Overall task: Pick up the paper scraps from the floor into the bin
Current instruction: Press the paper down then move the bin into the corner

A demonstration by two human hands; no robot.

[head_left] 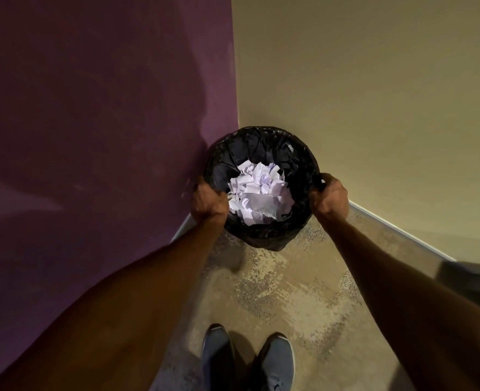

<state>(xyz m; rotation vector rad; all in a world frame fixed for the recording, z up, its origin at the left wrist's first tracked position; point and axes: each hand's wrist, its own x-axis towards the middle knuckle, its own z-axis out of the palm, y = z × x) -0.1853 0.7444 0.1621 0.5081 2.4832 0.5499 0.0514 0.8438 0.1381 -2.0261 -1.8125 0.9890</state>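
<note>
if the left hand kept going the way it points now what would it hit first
The left hand grips the rim of the bin. Straight on along the forearm's line it would probably meet the crumpled paper inside, though depth is unclear.

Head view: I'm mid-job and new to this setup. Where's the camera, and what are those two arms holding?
No machine here: one camera sits on a person's head, looking forward and down. The left hand and right hand each have a grip on opposite sides of the rim of a bin lined with a black bag, in the corner between a purple wall and a beige wall. Crumpled paper scraps lie inside it. Below are the person's shoes on carpet; no scraps show there.
</note>
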